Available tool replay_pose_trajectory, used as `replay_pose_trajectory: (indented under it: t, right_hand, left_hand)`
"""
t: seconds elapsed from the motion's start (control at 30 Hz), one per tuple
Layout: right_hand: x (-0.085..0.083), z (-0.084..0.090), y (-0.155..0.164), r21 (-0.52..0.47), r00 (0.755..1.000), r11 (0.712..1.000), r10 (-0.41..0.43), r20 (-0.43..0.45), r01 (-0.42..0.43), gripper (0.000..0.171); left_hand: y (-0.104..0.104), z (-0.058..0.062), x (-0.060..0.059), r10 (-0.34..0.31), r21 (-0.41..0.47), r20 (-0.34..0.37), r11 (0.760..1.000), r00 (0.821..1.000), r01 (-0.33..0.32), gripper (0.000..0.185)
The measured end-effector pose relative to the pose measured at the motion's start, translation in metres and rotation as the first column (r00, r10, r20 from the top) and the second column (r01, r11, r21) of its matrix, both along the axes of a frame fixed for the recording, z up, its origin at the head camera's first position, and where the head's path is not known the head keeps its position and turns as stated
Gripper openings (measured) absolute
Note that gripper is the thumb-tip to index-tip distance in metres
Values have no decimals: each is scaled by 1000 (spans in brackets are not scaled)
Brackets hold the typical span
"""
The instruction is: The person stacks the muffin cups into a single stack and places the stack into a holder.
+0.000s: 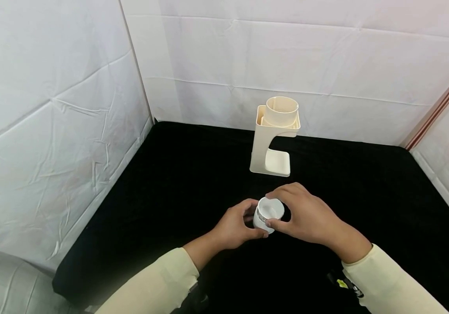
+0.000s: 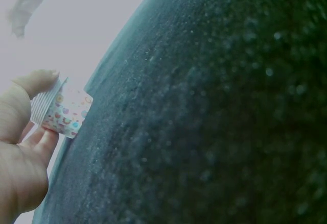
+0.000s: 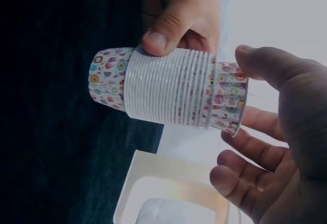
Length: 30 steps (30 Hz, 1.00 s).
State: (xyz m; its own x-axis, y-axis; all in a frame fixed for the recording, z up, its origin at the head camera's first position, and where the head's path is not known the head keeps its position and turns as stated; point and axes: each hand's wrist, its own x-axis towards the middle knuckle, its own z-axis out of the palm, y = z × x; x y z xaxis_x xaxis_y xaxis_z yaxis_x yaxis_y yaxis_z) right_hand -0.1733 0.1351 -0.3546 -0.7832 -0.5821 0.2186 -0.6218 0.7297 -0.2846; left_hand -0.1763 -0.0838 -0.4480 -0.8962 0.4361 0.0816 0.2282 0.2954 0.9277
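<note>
A short stack of nested paper cups (image 1: 270, 209) is held upright above the black cloth, between both hands. Seen from the right wrist, the cups (image 3: 166, 89) have a colourful printed pattern and many white rims packed together. My left hand (image 1: 232, 226) grips the stack, thumb on one side and fingers on the other; its thumb lies across the rims. With thumb and fingers, my right hand (image 1: 308, 213) pinches the edge of the top cup (image 3: 230, 99), whose printed wall shows beyond the rims. Which way up that cup is, I cannot tell.
A cream-coloured stand (image 1: 261, 146) with a round tube (image 1: 282, 112) at its top and a flat foot is on the black-covered table (image 1: 193, 174), beyond the hands. White sheets (image 1: 208, 56) hang behind and at both sides.
</note>
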Motion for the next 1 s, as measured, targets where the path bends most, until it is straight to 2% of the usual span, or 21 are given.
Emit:
replay_pose_trajectory:
  t: [0.67,0.9,1.0]
  right_hand:
    - [0,-18,1,10,1000,1000,6,24,-6,61]
    - [1,-29,12,-44,995,999,-11,104,16,67]
    - [0,-36,17,-87,989,996,-18,149,31,64]
  left_hand:
    - [3,2,1,8,-1,-29,1000,1000,-8,65]
    - [3,2,0,11,-5,-33,1000,999,-11,67]
    - [3,3,0,11,5,-26,1000,1000,-11,67]
